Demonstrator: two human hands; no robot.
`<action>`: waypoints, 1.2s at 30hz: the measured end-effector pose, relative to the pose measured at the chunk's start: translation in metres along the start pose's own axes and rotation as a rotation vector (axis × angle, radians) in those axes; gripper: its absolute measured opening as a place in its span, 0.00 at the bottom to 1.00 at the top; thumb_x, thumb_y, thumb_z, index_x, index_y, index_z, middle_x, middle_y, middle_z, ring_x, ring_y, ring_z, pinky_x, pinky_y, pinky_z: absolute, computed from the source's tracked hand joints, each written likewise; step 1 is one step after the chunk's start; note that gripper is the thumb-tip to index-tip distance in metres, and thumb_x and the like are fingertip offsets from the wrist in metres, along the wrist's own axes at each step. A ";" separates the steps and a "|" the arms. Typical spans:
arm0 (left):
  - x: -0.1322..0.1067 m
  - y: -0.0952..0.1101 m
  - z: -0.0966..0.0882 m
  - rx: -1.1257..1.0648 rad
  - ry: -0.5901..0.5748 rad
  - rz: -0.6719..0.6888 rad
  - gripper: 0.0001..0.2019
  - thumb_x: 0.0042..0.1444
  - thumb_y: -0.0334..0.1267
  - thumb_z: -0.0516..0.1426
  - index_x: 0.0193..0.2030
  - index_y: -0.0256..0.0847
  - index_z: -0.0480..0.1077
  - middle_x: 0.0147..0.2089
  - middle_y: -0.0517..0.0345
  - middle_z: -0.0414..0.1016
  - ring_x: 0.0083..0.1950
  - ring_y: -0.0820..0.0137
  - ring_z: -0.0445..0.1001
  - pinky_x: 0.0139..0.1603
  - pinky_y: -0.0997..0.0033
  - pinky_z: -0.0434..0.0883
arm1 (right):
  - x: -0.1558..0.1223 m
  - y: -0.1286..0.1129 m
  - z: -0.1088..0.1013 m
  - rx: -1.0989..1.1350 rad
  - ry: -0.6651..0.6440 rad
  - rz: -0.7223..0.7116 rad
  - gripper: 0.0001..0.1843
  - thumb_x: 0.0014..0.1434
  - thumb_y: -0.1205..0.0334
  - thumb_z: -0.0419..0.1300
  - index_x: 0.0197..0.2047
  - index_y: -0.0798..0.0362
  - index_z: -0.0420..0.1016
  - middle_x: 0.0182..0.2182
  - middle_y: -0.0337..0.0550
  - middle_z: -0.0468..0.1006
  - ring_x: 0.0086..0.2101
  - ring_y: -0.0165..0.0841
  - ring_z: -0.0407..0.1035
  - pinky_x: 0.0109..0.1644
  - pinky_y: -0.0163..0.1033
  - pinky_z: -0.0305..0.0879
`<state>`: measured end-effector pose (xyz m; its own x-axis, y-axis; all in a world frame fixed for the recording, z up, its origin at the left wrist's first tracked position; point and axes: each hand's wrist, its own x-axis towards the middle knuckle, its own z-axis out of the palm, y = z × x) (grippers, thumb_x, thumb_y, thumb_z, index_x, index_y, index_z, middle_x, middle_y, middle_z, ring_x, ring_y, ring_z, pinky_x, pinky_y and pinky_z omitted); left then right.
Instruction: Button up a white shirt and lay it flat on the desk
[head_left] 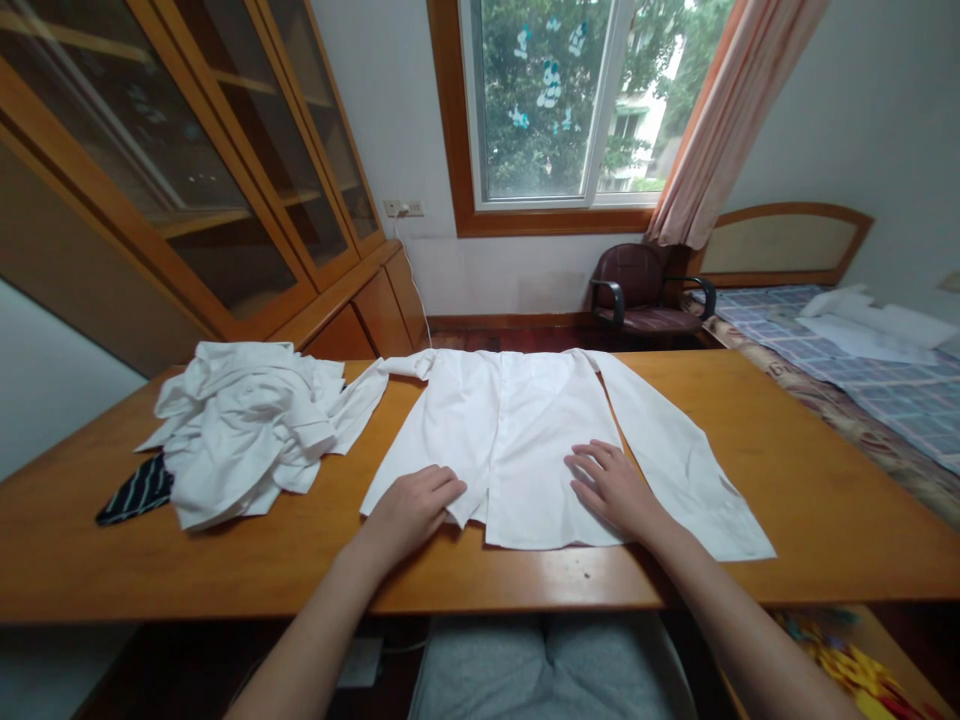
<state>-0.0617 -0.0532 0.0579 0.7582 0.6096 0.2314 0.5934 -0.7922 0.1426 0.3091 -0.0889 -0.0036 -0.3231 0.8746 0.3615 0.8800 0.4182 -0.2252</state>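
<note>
A white button-front shirt (525, 420) lies spread on the wooden table in front of me, its collar end toward the far edge. One sleeve stretches out to the right; the other reaches left to a heap of clothes. My left hand (420, 505) is closed at the lower left hem, fingers curled over the fabric, which is bunched slightly there; the fingertips are partly hidden. Flat on the lower right front panel rests my right hand (611, 490), with its fingers apart.
A crumpled pile of white clothes (247, 430) sits on the left of the table (787, 440), with a dark striped cloth (139, 492) poking out beneath. Beyond stand a glass-door cabinet (217, 170), a maroon armchair (634, 285) and, at right, a bed (892, 375).
</note>
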 end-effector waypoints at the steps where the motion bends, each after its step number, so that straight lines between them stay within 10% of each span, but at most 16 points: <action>1: 0.003 0.000 0.000 -0.025 0.027 -0.033 0.12 0.62 0.27 0.50 0.43 0.40 0.73 0.40 0.52 0.74 0.42 0.65 0.73 0.43 0.68 0.70 | 0.000 0.000 0.000 0.006 0.002 0.000 0.18 0.64 0.58 0.57 0.56 0.47 0.73 0.55 0.50 0.74 0.58 0.49 0.62 0.59 0.59 0.64; 11: 0.016 0.019 0.010 0.098 -0.312 -0.029 0.04 0.57 0.29 0.56 0.38 0.42 0.68 0.39 0.56 0.72 0.39 0.63 0.74 0.35 0.69 0.66 | 0.006 -0.022 -0.020 0.124 -0.019 -0.104 0.11 0.64 0.60 0.58 0.49 0.49 0.75 0.47 0.50 0.76 0.50 0.43 0.67 0.55 0.51 0.66; 21: 0.018 0.021 0.014 0.072 -0.210 -0.077 0.03 0.61 0.30 0.53 0.39 0.42 0.65 0.38 0.57 0.71 0.39 0.65 0.74 0.34 0.71 0.64 | 0.021 -0.088 -0.026 0.163 -0.248 -0.325 0.18 0.57 0.47 0.66 0.44 0.52 0.74 0.42 0.48 0.74 0.43 0.39 0.66 0.47 0.43 0.63; 36: 0.018 0.027 0.024 0.094 -0.055 0.020 0.02 0.59 0.31 0.55 0.37 0.41 0.68 0.41 0.53 0.72 0.43 0.63 0.69 0.40 0.66 0.67 | 0.019 -0.099 -0.013 0.061 -0.304 -0.297 0.06 0.62 0.67 0.56 0.32 0.53 0.72 0.31 0.43 0.73 0.31 0.32 0.65 0.34 0.36 0.59</action>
<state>-0.0257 -0.0632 0.0430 0.7822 0.5964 0.1802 0.5988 -0.7995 0.0468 0.2207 -0.1168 0.0374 -0.6549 0.7430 0.1379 0.7144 0.6682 -0.2077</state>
